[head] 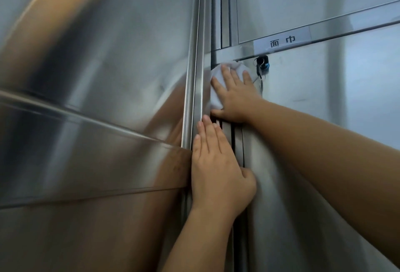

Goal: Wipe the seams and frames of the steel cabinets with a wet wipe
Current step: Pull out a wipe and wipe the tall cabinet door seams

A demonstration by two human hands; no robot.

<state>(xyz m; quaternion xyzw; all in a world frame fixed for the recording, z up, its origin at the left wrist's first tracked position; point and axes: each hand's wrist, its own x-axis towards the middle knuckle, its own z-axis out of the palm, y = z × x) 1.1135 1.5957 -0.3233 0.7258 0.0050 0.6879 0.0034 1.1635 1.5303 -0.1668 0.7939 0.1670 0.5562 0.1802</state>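
Observation:
Brushed steel cabinets fill the view. A vertical seam with several dark grooves (232, 137) runs between the left cabinet frame (198, 77) and the right cabinet door (307, 90). My right hand (234, 96) presses a white wet wipe (216, 96) flat against the top of this seam, just under a horizontal frame bar (238, 52). The wipe shows above and left of the fingers. My left hand (216, 168) lies flat lower down on the same seam, fingers together, holding nothing.
A key with a blue tag (263, 67) hangs in a lock right beside my right hand's fingers. A white label with two characters (282, 41) sits on the horizontal bar. A horizontal steel rail (86, 120) crosses the left cabinet.

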